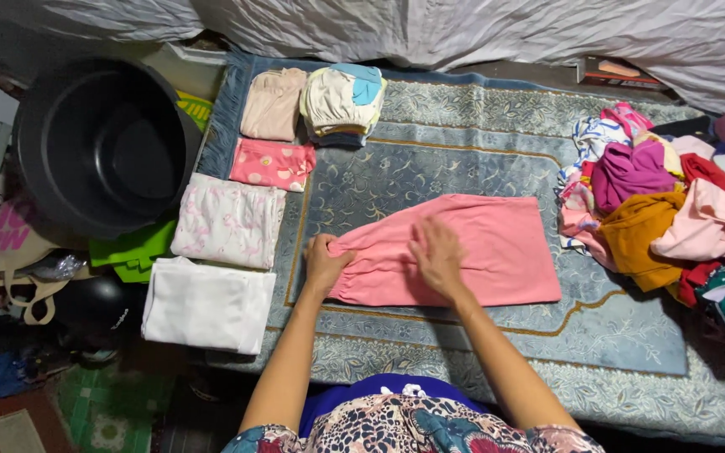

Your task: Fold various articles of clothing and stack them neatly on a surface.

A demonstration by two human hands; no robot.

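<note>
Mid-frame: left hand [324,262] fisted, gripping bunched edge of pink garment [472,247]; right hand [436,254] open, flat on it. Unfolded clothes pile [673,218] at right.

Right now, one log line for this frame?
left hand: grips pink garment edge | right hand: flat on garment | garment: spread on rug | folded stack left | unfolded pile right

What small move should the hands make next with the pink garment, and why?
Probably fold the gathered left end over toward the middle. The left hand grips the bunched end of the pink garment, the right hand presses it flat, and it lies spread, unlike the folded pieces beside it.
</note>
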